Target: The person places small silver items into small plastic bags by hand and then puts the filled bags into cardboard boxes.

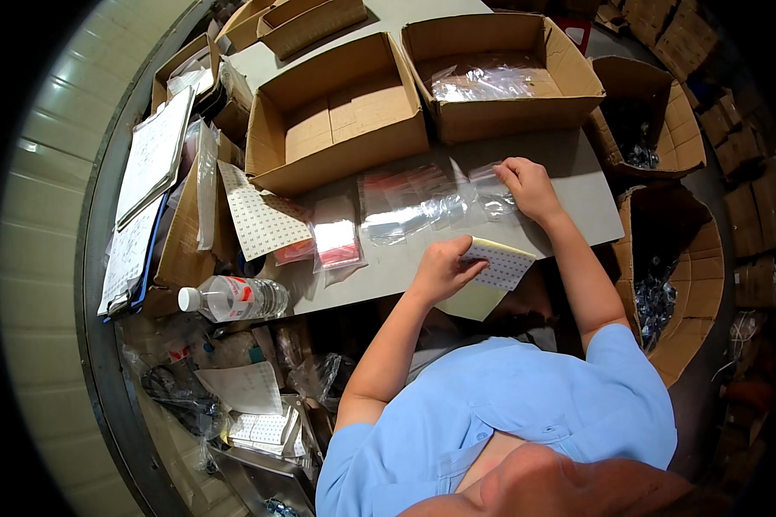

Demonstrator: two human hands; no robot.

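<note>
My left hand (445,270) grips a folded sheet of small printed labels (507,265) over the table's front edge, the thumb lying across it. Its pale yellowish backing hangs below. Farther right, my right hand (530,188) is closed in a pinch at the upper edge of a clear plastic bag (497,205) lying on the table. Whether a small label is also between those fingertips is hidden. To the left of this bag lie several overlapping clear zip bags (409,202) with red strips. A stack of clear bags with red edges (334,233) lies farther left.
Two cardboard boxes, one left (341,121) and one right (500,116), stand behind the bags; the right holds plastic bags. Another label sheet (263,211), a water bottle (237,298) and clipboards (155,159) are at left. Cartons of small shiny packets (685,284) stand right of the table (578,207).
</note>
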